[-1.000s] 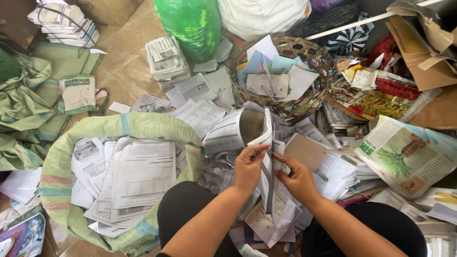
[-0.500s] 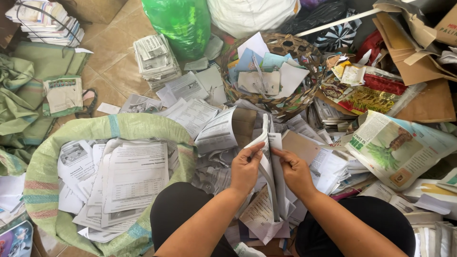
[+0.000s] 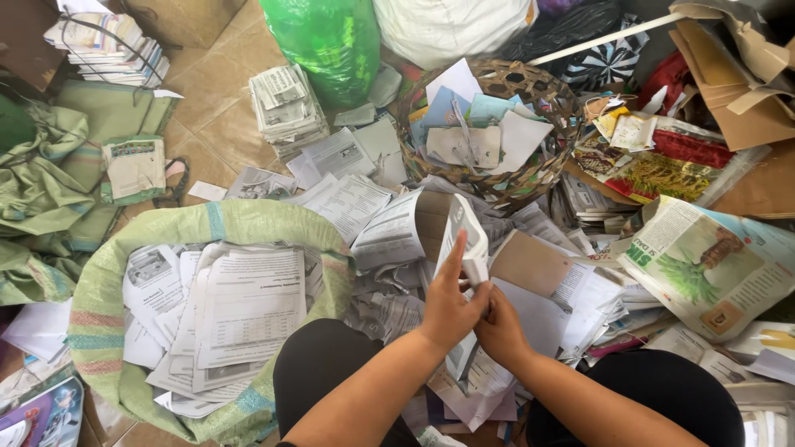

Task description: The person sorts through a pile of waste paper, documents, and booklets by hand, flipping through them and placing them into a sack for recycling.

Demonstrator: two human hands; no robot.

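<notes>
My left hand and my right hand meet over my lap, both gripping a thin white booklet held on edge, its spine toward me. The left fingers reach up along its left face; the right hand pinches its lower part. Loose pages hang below the hands. To the left, a green woven sack stands open, filled with printed paper sheets.
A woven basket of paper scraps stands ahead. Printed pages and a colourful magazine litter the floor. A bundled newspaper stack, green plastic bag, tied books and cardboard lie beyond.
The booklet has been drawn together between my hands and raised slightly. My hands have closed in on each other; the view has shifted a little.
</notes>
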